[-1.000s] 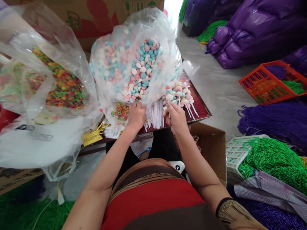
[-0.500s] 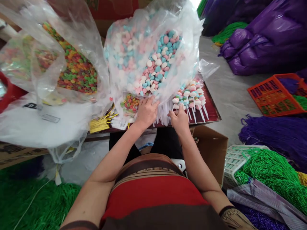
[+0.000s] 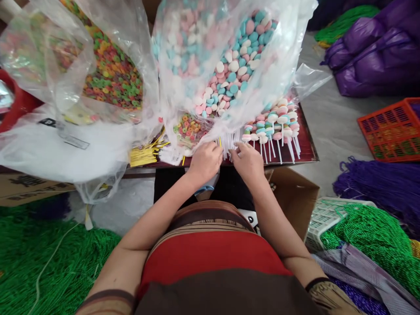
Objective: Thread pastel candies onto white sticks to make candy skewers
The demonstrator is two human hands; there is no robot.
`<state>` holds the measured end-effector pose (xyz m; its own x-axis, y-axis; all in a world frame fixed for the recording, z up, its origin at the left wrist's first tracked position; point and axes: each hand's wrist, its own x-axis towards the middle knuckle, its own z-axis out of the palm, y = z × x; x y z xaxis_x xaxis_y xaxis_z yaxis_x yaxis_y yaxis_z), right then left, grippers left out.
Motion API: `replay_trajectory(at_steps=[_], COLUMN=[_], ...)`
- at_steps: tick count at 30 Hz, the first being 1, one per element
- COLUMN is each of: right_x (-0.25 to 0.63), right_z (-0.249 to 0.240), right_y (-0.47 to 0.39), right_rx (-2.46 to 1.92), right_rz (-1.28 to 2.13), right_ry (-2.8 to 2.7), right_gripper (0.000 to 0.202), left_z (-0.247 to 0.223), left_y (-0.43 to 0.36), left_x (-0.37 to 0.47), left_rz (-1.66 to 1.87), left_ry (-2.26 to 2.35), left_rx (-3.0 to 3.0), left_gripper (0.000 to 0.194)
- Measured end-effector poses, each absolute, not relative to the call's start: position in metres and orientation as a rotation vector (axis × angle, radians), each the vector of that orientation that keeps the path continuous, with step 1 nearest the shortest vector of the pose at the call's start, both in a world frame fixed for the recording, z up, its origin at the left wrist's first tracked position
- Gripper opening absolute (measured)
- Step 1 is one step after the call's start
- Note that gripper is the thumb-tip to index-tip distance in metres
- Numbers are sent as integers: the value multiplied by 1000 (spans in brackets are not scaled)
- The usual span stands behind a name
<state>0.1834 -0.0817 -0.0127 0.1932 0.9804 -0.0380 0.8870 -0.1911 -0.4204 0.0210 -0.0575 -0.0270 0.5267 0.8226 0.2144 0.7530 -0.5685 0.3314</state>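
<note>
White sticks (image 3: 231, 139) lie bunched at the table's front edge, between my two hands. My left hand (image 3: 207, 161) is at their left side with its fingers curled together, and what they hold is too small to make out. At their right side my right hand (image 3: 247, 159) has thumb and fingertips pinched near the sticks, its contents also unclear. Right of it lie finished-looking candy skewers (image 3: 278, 120) in pink, white and blue. Behind stands a clear bag of pink, white and blue candies (image 3: 229, 78). Small ring candies (image 3: 190, 129) lie in plastic near my left hand.
Yellow twist ties (image 3: 143, 156) and a bag of colourful ring candies (image 3: 113, 78) are on the left. An open cardboard box (image 3: 293, 197) stands below the table's right side. An orange crate (image 3: 390, 131) and a white basket (image 3: 320, 218) sit on the floor.
The view has shifted, so the table contents appear lower-right or higher. My right hand's fingers have come closer to my left hand, beside the sticks. A yellow tie now shows by my left fingertips.
</note>
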Motion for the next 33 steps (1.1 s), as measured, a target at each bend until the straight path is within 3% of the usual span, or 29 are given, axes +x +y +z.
replay_trajectory(at_steps=[4, 16, 24, 33], right_x=[169, 179, 173, 168], right_z=[-12, -18, -21, -9], right_y=[-66, -48, -38, -48], right_rx=[-2343, -2380, -2392, -2376], right_rz=[444, 447, 395, 403], right_ry=[-1770, -1722, -1711, -1851], right_gripper=[51, 56, 37, 44], left_z=[-42, -47, -47, -48], left_y=[-53, -51, -53, -53], left_x=[29, 27, 28, 23], left_rz=[459, 428, 443, 452], left_ry=[1320, 1298, 1311, 1294], left_rx=[2604, 2592, 2603, 2629], left_gripper=[26, 25, 26, 28])
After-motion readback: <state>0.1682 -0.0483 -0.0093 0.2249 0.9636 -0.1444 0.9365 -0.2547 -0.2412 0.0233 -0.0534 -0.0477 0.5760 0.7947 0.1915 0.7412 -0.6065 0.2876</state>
